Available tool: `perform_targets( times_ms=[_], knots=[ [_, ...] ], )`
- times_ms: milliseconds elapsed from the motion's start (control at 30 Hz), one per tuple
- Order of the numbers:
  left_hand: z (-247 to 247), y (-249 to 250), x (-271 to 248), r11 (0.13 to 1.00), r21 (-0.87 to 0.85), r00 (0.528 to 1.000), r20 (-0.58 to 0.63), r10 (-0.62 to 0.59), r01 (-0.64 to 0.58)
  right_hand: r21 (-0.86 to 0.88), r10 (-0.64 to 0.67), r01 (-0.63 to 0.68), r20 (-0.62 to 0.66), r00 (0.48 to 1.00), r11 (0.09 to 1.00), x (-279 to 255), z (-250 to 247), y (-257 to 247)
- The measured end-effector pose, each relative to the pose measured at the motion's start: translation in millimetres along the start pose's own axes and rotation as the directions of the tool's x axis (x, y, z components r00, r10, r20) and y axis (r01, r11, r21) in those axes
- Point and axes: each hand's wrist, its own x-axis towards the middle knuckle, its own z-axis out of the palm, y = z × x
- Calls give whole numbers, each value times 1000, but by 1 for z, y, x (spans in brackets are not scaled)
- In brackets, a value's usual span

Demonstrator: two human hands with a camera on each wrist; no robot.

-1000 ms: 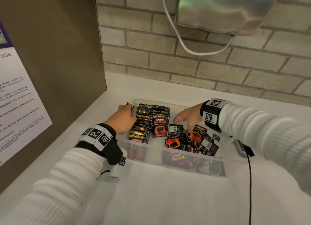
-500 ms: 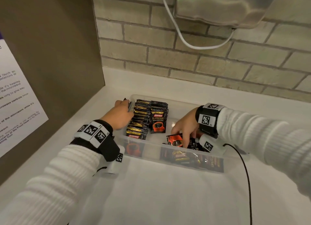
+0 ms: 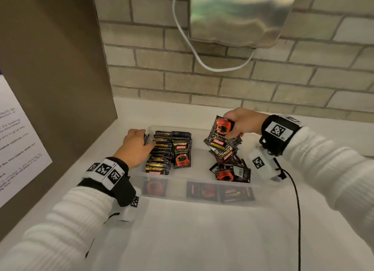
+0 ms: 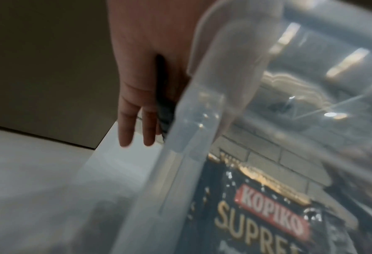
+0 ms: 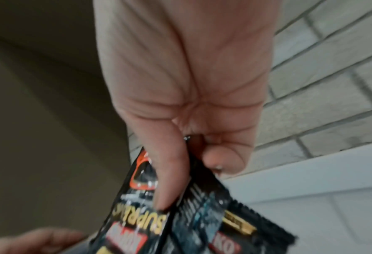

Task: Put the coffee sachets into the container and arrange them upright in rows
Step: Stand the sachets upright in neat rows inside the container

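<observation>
Nearest, two white-sleeved forearms reach forward over the white tabletop point(image 3: 202, 240), each wrist wrapped in a black band with square printed markers. A black cable point(image 3: 297, 210) trails across the tabletop from the right wrist.

The clear plastic container point(image 3: 178, 198) sits between the arms. The left hand point(image 3: 137, 147) lies at the container's left edge, palm down. In the left wrist view two of its fingers point(image 4: 126, 127) point straight down outside the wall, with something thin and dark between hand and plastic; what it is cannot be made out. The thumb is hidden, so whether this hand grips anything cannot be told.

Inside, at the left, stand two rows of coffee sachets point(image 3: 162, 153), upright and packed edge to edge; the left row is too dense to count, and the right row shows one full front face. At the right lies a loose pile of sachets point(image 3: 230, 172), overlapping, number unclear.

Above that pile the right hand point(image 3: 240, 123) is raised, thumb and fingers curled and pinching a fanned bunch of sachets point(image 3: 221, 138) that hang upside down; at least three show, the rest overlap. The right wrist view is blurred but shows the thumb point(image 5: 170, 180) pressed on the front sachet.

Farthest, a brick wall point(image 3: 283, 84) carries one metal box point(image 3: 238, 15) with one white cord point(image 3: 188, 46). At the left, a brown panel bears a printed notice point(image 3: 18, 137), cut off.
</observation>
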Motion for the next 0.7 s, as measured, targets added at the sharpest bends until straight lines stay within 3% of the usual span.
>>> perform_targets(
  times_ms=[67, 133, 167, 233, 300, 367, 433, 467, 533, 600, 700],
  knots=[
    [-4, 11, -8, 997, 6, 992, -102, 76, -75, 132, 18, 2, -149, 989, 991, -9, -6, 7],
    [-7, 28, -18, 971, -93, 958, -204, 200, -222, 276, 53, 22, -262, 964, 961, -16, -8, 13],
    [-7, 38, -24, 940, -171, 941, -223, 255, -296, 387, 72, 48, -291, 954, 921, -21, -6, 14],
    [-4, 56, -36, 847, -398, 936, -156, 316, -352, 663, 103, 122, -289, 952, 738, -30, 5, 11],
    [4, 73, -45, 715, -664, 939, 55, 339, -219, 854, 115, 152, -239, 964, 498, -37, 26, 2],
    [15, 83, -48, 554, -832, 907, 226, 354, -9, 925, 135, 116, -175, 975, 362, -36, 53, -8],
    [20, 85, -48, 400, -909, 900, 270, 342, 120, 947, 201, 94, -161, 966, 307, -31, 77, -19],
    [20, 85, -47, 365, -922, 915, 254, 312, 131, 958, 241, 99, -166, 956, 269, -27, 87, -24],
    [17, 79, -43, 375, -920, 948, 212, 239, 111, 974, 285, 132, -181, 941, 183, -23, 101, -30],
    [15, 71, -39, 396, -912, 962, 193, 194, 104, 958, 283, 170, -234, 930, 232, -22, 110, -37],
    [13, 67, -37, 375, -920, 969, 186, 160, 114, 877, 298, 196, -348, 889, 439, -20, 119, -43]
  ],
)
